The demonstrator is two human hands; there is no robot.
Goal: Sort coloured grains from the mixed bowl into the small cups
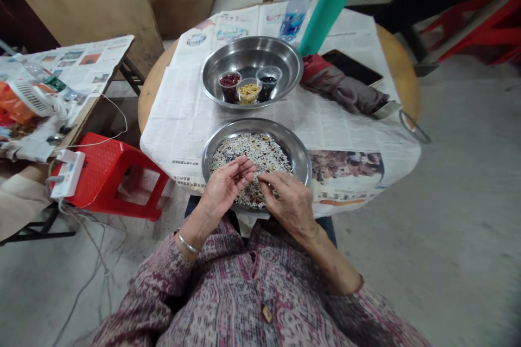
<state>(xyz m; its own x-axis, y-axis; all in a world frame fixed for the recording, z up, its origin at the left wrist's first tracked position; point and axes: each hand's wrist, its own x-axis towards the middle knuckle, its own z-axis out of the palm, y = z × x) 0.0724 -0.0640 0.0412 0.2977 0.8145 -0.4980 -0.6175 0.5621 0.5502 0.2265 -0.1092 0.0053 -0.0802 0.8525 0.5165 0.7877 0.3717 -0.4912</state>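
Room: bare grey floor (431, 200) well right of the hands, tall tan board (89, 5) far off to the left. Round wooden surface (151, 95) directly ahead, covered in newspaper (173, 135); sheet looks flat, hangs over the near edge. Red plastic stool (100, 171) low, left of the left hand, white power strip (68, 173) on it.

Beyond both hands: far steel basin (220, 55). Right under them: near steel basin (300, 168). Reads thin, stiff, smooth, likely slick; take it two-handed by opposite sides of the rim, keep level or the load slides. Teal bottle (334, 5) and folded umbrella (345, 87) out past the right hand.

Left hand (228, 187): loose cup, palm turned up and inward, no clear grip on anything. Right hand (285, 195): thumb and index bunched just beside the left fingertips; can't make out if a grain is between them.

Clear cups ahead, inside the far basin: red beans (230, 80), yellow beans (248, 91), black beans (268, 81). Thin plastic probably, so light touch.

Smallest: mixed grains (254, 147), mostly white with dark and yellow bits, in the near basin below the fingers. Likely hard, near weightless, quick to roll; fingertip pinch, one at a time.
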